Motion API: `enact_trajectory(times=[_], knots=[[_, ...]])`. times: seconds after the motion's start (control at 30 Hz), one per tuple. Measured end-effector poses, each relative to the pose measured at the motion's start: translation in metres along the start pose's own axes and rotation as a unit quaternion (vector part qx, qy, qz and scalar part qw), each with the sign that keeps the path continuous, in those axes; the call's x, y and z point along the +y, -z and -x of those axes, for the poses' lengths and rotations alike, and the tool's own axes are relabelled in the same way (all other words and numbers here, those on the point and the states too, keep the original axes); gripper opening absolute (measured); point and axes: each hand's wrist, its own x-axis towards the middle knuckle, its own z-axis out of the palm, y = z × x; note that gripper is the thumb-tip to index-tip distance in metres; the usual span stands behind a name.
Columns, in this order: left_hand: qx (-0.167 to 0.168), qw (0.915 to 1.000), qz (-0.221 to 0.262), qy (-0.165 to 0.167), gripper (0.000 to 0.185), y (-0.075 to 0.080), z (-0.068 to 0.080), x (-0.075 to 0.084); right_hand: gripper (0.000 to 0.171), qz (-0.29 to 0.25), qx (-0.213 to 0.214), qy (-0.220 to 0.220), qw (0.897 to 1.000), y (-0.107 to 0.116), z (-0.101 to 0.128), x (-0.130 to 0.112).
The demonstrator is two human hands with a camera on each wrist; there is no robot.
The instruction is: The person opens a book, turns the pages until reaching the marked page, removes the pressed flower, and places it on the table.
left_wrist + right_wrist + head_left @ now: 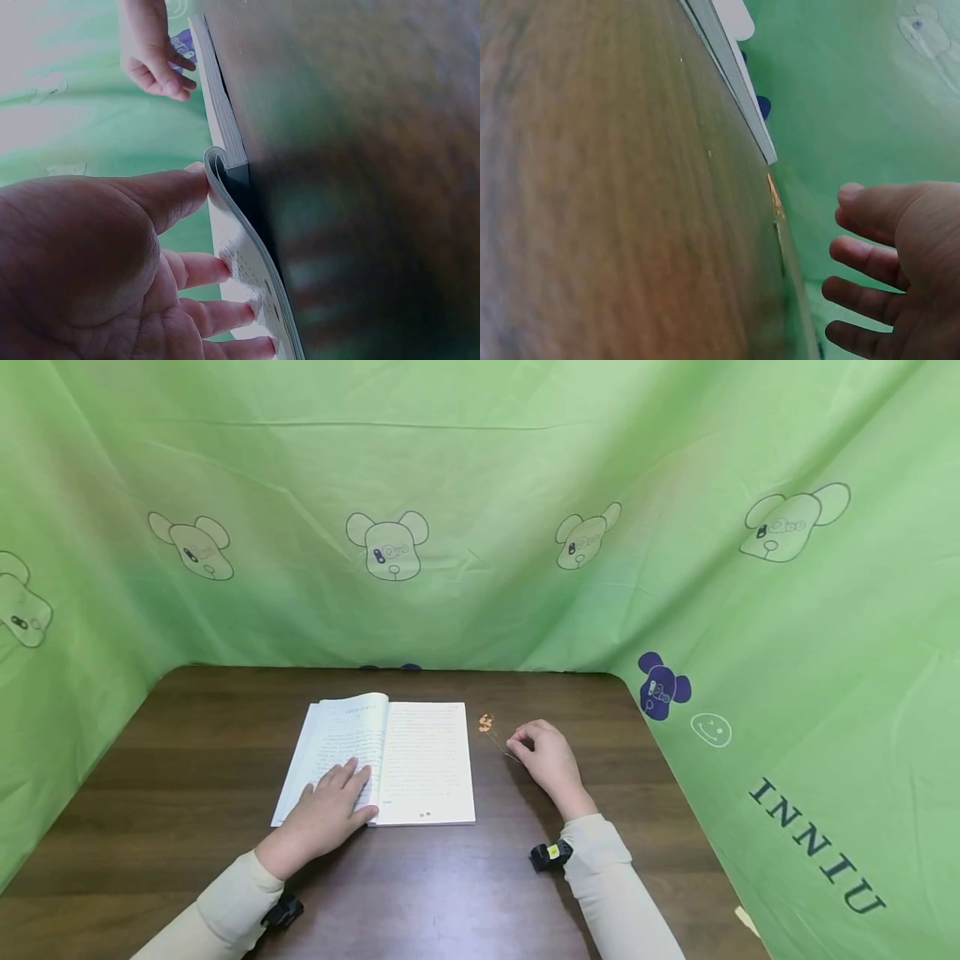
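An open book (427, 760) lies on the table with printed pages facing up. My left hand (322, 814) rests on its left page with fingers spread, pressing near the spine. In the left wrist view, the thumb (176, 191) touches the page by the fold, and the fingertips meet the paper. Right of the book lies a thin-stemmed sprig of small orange dried flowers (486, 723). My right hand (551, 760) hovers near the stem's lower end, thumb and forefinger close together. The right wrist view shows these fingers (866, 259) loosely bent, apart from the sprig (775, 199), holding nothing.
The dark wooden table (420, 893) has a green curtain (480, 610) with bear prints along its back and sides. A small pale object (747, 921) sits at the right edge. Black wrist cameras (551, 855) are strapped under both sleeves.
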Motion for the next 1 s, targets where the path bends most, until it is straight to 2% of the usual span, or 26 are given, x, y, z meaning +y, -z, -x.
enact_trajectory(times=[0.33, 0.57, 0.77, 1.0], knots=[[-0.003, 1.0, -0.005, 0.003, 0.065, 0.001, -0.001, 0.0, 0.011, 0.013, -0.028, 0.058, 0.998, 0.006, 0.001, -0.03], [-0.004, 1.0, -0.005, 0.006, 0.065, 0.0, 0.001, 0.001, 0.008, 0.036, -0.067, 0.112, 0.991, 0.007, 0.006, -0.049], [-0.003, 1.0, -0.003, 0.002, 0.065, -0.002, -0.001, 0.001, 0.008, 0.062, -0.09, 0.173, 0.979, 0.006, 0.013, -0.062], [-0.005, 1.0, -0.003, 0.006, 0.065, 0.001, -0.001, 0.0, 0.019, 0.088, -0.131, 0.245, 0.957, 0.001, 0.021, -0.073]])
